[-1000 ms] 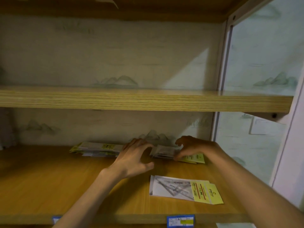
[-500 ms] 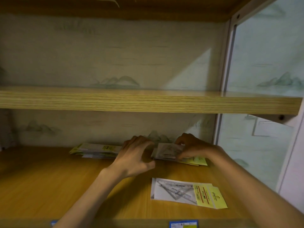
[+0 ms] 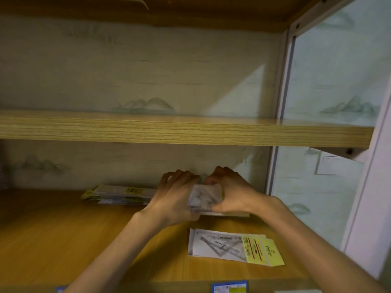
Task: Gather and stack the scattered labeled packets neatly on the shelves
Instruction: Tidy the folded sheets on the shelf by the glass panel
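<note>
Squeezing from both ends, your left hand (image 3: 173, 199) and right hand (image 3: 230, 195) clamp the small bundle of clear plastic packets (image 3: 204, 198) near the wooden shelf's (image 3: 63, 240) back edge. The loose yellow-labelled packets (image 3: 234, 247) lie flat toward the front edge, long axis left-right, nearer your right hand.

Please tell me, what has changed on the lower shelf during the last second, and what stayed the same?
Both hands closed in on the small packet bundle: the left hand now holds its left end, and the right hand still holds its right side. The back stack and the front packets lie unchanged.
</note>
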Demonstrator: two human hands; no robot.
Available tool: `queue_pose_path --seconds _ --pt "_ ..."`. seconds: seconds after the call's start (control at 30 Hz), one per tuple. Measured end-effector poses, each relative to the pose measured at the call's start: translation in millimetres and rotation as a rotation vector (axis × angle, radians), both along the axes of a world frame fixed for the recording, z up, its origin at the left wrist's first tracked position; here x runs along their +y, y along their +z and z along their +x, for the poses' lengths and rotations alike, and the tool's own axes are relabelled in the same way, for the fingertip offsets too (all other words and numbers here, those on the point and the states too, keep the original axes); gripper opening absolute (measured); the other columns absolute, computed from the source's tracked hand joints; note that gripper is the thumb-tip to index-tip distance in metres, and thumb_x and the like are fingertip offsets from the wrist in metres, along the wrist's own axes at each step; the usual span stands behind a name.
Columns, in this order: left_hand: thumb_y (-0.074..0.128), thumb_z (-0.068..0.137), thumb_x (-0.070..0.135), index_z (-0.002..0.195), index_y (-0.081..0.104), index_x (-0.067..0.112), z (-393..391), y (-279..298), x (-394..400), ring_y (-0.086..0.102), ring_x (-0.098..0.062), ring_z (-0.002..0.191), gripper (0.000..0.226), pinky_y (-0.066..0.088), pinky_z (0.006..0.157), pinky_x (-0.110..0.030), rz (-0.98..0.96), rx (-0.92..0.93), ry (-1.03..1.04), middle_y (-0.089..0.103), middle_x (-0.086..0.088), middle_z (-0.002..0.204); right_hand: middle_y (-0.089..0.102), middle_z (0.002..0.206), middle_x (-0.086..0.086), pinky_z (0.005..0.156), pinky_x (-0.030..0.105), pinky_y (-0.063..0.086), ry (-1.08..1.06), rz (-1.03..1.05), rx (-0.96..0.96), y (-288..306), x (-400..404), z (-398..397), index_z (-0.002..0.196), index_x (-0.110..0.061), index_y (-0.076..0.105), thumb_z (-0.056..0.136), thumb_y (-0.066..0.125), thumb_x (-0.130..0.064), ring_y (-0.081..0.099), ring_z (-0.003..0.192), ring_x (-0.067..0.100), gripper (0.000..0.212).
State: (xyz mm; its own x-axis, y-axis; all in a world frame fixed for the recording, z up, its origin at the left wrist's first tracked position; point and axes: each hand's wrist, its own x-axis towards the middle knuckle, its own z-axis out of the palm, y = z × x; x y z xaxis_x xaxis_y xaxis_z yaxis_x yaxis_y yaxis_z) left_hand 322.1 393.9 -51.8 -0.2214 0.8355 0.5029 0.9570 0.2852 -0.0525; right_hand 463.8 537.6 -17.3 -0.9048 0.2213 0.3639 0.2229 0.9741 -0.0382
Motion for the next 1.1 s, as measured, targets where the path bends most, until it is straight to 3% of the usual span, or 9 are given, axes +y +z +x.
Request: queue_pose_path --seconds 0.1,0.17,0.33,0.47,0.6,0.8,0.97,1.1 --pt "0.058 0.062 0.084 0.133 0.048 0.038 -1 -9 5 0.045 -0.017 0.122 0.085 0.031 0.104 -0.034 -0.049 -0.001 -0.011 0.051 0.011 0.131 0.055 0.106 -0.005 0.076 0.022 0.041 -0.013 -0.078 -0.038 -8 0 -4 0.111 -0.024 0.067 0.074 0.076 -0.029 0.056 0.102 0.017 0.039" --pt "0.062 0.063 0.082 0.138 0.044 0.037 -1 -12 6 0.039 -0.018 0.131 0.088 0.026 0.110 -0.036 -0.116 -0.044 0.002 0.045 0.010 0.141 0.059 0.106 -0.004 0.077 0.023 0.044 -0.017 -0.134 -0.060 -15 4 -6 0.110 -0.022 0.068 0.078 0.074 -0.027 0.059 0.099 0.016 0.033" --pt "0.063 0.066 0.077 0.141 0.041 0.042 -2 -12 6 0.038 -0.016 0.133 0.085 0.025 0.110 -0.036 -0.138 -0.077 -0.008 0.043 0.014 0.146 0.055 0.110 -0.013 0.080 0.024 0.046 -0.049 -0.204 -0.214 -22 9 1 0.123 -0.027 0.061 0.076 0.076 -0.049 0.055 0.101 0.010 0.054" --pt "0.058 0.068 0.079 0.139 0.044 0.045 -3 -12 5 0.038 -0.014 0.133 0.081 0.026 0.109 -0.037 -0.122 -0.085 0.001 0.046 0.017 0.146 0.056 0.128 -0.005 0.089 0.028 0.048 -0.113 -0.213 -0.350 -25 12 1 0.134 -0.025 0.056 0.074 0.074 -0.061 0.054 0.111 0.015 0.072" --pt "0.057 0.074 0.073 0.139 0.046 0.043 -2 -10 -1 0.036 -0.015 0.136 0.073 0.025 0.111 -0.038 -0.140 -0.088 0.026 0.044 0.016 0.148 0.052 0.122 -0.007 0.087 0.029 0.047 -0.115 -0.184 -0.356 -26 13 0 0.126 -0.031 0.062 0.072 0.075 -0.063 0.051 0.109 0.014 0.063" --pt "0.059 0.076 0.065 0.125 0.056 0.042 -7 -10 -9 0.040 -0.014 0.128 0.055 0.028 0.107 -0.036 -0.148 -0.109 0.041 0.052 0.015 0.136 0.056 0.137 -0.004 0.101 0.031 0.047 -0.129 -0.293 -0.478 -30 20 -6 0.138 -0.023 0.054 0.072 0.076 -0.064 0.055 0.119 0.016 0.080" --pt "0.058 0.078 0.064 0.125 0.057 0.042 -9 -13 -13 0.042 -0.014 0.129 0.052 0.028 0.110 -0.038 -0.140 -0.131 0.033 0.053 0.015 0.136 0.054 0.132 -0.005 0.089 0.024 0.045 -0.138 -0.283 -0.513 -30 22 -14 0.143 -0.024 0.048 0.073 0.076 -0.063 0.053 0.111 0.013 0.085" --pt "0.057 0.081 0.064 0.126 0.058 0.039 -6 -13 -16 0.041 -0.013 0.130 0.051 0.026 0.111 -0.036 -0.144 -0.119 0.043 0.053 0.015 0.136 0.050 0.114 -0.008 0.073 0.021 0.041 -0.142 -0.265 -0.519 -27 22 -17 0.140 -0.024 0.052 0.070 0.077 -0.065 0.050 0.099 0.011 0.084"
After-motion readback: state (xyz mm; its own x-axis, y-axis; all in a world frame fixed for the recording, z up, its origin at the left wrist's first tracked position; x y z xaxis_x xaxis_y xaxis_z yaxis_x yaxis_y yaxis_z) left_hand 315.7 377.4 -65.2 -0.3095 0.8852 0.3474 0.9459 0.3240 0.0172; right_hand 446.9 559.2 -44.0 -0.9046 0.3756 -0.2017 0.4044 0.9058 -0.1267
